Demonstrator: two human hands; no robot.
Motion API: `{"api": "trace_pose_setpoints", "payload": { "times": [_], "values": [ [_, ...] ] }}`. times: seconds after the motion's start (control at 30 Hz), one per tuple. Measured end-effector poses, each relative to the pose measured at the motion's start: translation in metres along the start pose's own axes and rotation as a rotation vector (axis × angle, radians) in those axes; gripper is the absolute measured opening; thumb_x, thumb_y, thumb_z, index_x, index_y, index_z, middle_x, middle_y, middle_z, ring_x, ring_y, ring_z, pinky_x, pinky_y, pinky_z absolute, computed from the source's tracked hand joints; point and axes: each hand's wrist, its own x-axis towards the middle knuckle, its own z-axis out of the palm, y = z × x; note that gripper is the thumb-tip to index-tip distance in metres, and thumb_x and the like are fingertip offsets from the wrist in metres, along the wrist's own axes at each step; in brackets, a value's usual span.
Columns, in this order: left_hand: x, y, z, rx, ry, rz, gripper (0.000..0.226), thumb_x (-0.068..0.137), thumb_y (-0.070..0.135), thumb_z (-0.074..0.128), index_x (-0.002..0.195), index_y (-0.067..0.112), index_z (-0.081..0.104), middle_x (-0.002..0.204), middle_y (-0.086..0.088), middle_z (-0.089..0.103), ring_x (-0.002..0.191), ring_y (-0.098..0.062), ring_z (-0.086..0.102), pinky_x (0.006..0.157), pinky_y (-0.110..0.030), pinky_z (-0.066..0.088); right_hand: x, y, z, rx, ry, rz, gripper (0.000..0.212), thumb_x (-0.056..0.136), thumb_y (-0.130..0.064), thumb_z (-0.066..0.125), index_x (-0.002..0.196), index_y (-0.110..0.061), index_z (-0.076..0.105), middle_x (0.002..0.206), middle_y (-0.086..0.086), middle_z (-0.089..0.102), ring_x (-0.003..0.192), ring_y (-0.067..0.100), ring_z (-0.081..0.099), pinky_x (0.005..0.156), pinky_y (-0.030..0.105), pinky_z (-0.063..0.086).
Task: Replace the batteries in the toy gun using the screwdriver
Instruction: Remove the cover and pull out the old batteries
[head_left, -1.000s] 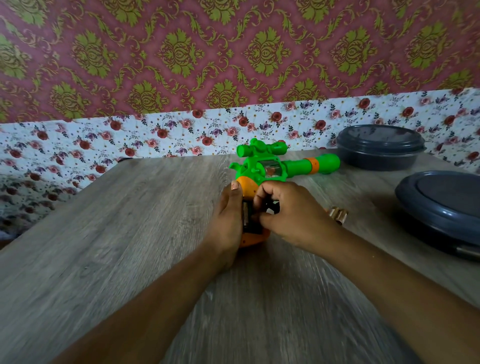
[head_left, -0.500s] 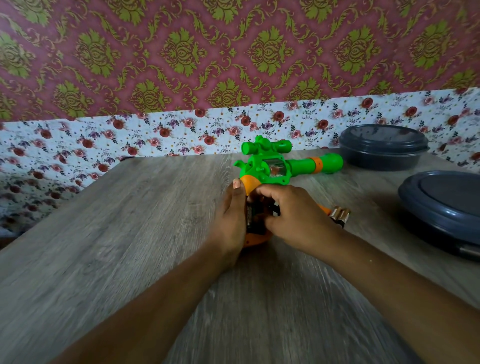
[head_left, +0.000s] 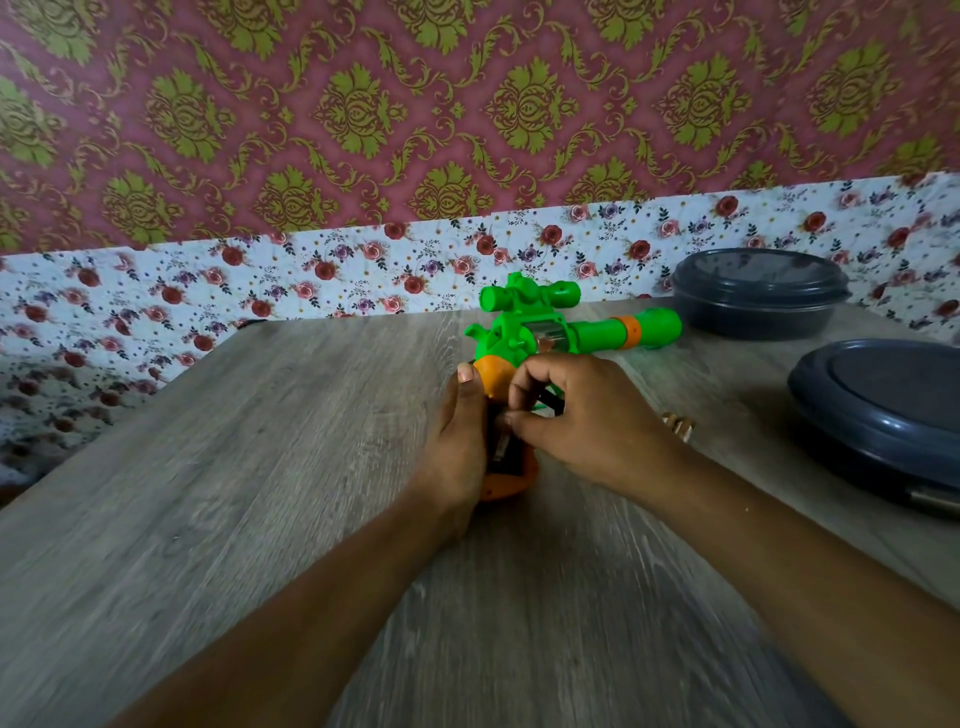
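While my hands work at the table's (head_left: 260, 519) middle:
Gun (head_left: 540, 332): lying there, barrel toward right edge.
Left hand (head_left: 457, 447): fingers straight, pressed against orange grip.
Right hand (head_left: 587, 415): fingertips curled into open battery bay; contents hidden.

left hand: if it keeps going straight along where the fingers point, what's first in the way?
The left hand points away along the toy gun grip. Straight on, it would probably meet the gun's green rear body first; depth is unclear.
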Motion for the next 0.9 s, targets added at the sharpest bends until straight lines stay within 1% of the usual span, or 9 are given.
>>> {"api": "trace_pose_setpoints", "payload": {
  "times": [0.13, 0.2, 0.27, 0.33, 0.43, 0.5, 0.6, 0.77, 0.9],
  "values": [
    [0.000, 0.003, 0.000, -0.028, -0.023, -0.025, 0.068, 0.090, 0.065, 0.025, 0.116, 0.012, 0.062, 0.112, -0.019, 0.067, 0.105, -0.035, 0.064, 0.091, -0.049, 0.050, -0.002, -0.008, 0.000, 0.033, 0.006, 0.028, 0.016, 0.073, -0.011, 0.072, 0.066, -0.018, 0.060, 0.067, -0.007, 0.062, 0.066, 0.005, 0.058, 0.059, 0.012, 0.042],
    [0.001, 0.002, 0.001, 0.001, -0.024, -0.008, 0.067, 0.089, 0.065, 0.029, 0.111, 0.010, 0.061, 0.105, -0.019, 0.067, 0.092, -0.031, 0.067, 0.079, -0.041, 0.055, 0.001, -0.012, -0.010, 0.062, -0.026, 0.071, 0.017, 0.072, -0.011, 0.074, 0.070, -0.019, 0.060, 0.072, -0.004, 0.064, 0.068, 0.007, 0.058, 0.065, 0.017, 0.045],
    [0.001, 0.001, 0.001, 0.003, 0.001, 0.019, 0.045, 0.094, 0.051, 0.032, 0.100, 0.015, 0.058, 0.091, -0.018, 0.064, 0.069, -0.024, 0.065, 0.058, -0.029, 0.056, 0.005, -0.012, -0.034, 0.089, -0.035, 0.146, 0.015, 0.072, -0.012, 0.075, 0.072, -0.019, 0.062, 0.072, -0.005, 0.064, 0.066, 0.003, 0.058, 0.060, 0.012, 0.045],
    [0.001, 0.002, 0.001, -0.017, 0.014, -0.002, 0.021, 0.099, 0.033, 0.037, 0.096, 0.022, 0.055, 0.086, -0.013, 0.062, 0.064, -0.021, 0.061, 0.051, -0.024, 0.054, 0.006, -0.010, -0.067, 0.084, -0.073, 0.267, 0.007, 0.074, -0.012, 0.072, 0.076, -0.013, 0.065, 0.063, -0.007, 0.062, 0.052, -0.005, 0.054, 0.047, 0.007, 0.040],
    [0.000, 0.004, 0.000, 0.043, 0.003, -0.005, 0.022, 0.098, 0.026, 0.043, 0.117, 0.021, 0.051, 0.100, -0.012, 0.066, 0.080, -0.019, 0.064, 0.071, -0.031, 0.055, 0.000, 0.006, -0.103, -0.008, -0.158, 0.521, 0.008, 0.076, -0.011, 0.070, 0.080, -0.005, 0.066, 0.049, -0.007, 0.060, 0.041, -0.001, 0.051, 0.044, 0.019, 0.033],
    [0.000, 0.003, 0.000, 0.062, 0.008, 0.000, 0.027, 0.097, 0.026, 0.045, 0.123, 0.019, 0.048, 0.106, -0.014, 0.066, 0.087, -0.021, 0.065, 0.081, -0.037, 0.053, -0.001, 0.022, -0.110, -0.151, -0.181, 0.649, 0.014, 0.073, -0.008, 0.073, 0.081, 0.000, 0.066, 0.069, 0.008, 0.067, 0.062, 0.016, 0.059, 0.055, 0.027, 0.041],
    [0.000, 0.004, 0.001, 0.093, 0.022, -0.006, 0.027, 0.097, 0.027, 0.044, 0.122, 0.018, 0.048, 0.104, -0.013, 0.067, 0.086, -0.021, 0.066, 0.081, -0.036, 0.053, 0.002, 0.043, -0.104, -0.421, -0.206, 0.757, 0.021, 0.069, -0.010, 0.078, 0.080, 0.004, 0.067, 0.087, 0.019, 0.069, 0.082, 0.031, 0.065, 0.079, 0.038, 0.052],
    [0.001, 0.004, 0.001, 0.136, 0.064, -0.046, 0.022, 0.097, 0.031, 0.045, 0.116, 0.022, 0.050, 0.105, -0.013, 0.068, 0.093, -0.027, 0.067, 0.090, -0.046, 0.052, 0.000, 0.052, -0.091, -0.461, -0.170, 0.823, 0.018, 0.075, -0.010, 0.073, 0.063, -0.002, 0.062, 0.056, 0.007, 0.062, 0.051, 0.016, 0.056, 0.048, 0.020, 0.039],
    [0.005, 0.004, 0.000, 0.183, 0.061, -0.111, 0.014, 0.095, 0.034, 0.048, 0.102, 0.023, 0.055, 0.109, -0.017, 0.064, 0.101, -0.033, 0.063, 0.094, -0.053, 0.049, 0.002, 0.061, -0.085, -0.450, -0.105, 0.836, 0.016, 0.074, -0.011, 0.072, 0.074, -0.001, 0.060, 0.071, 0.012, 0.068, 0.070, 0.023, 0.064, 0.059, 0.024, 0.045]
  ]
}}
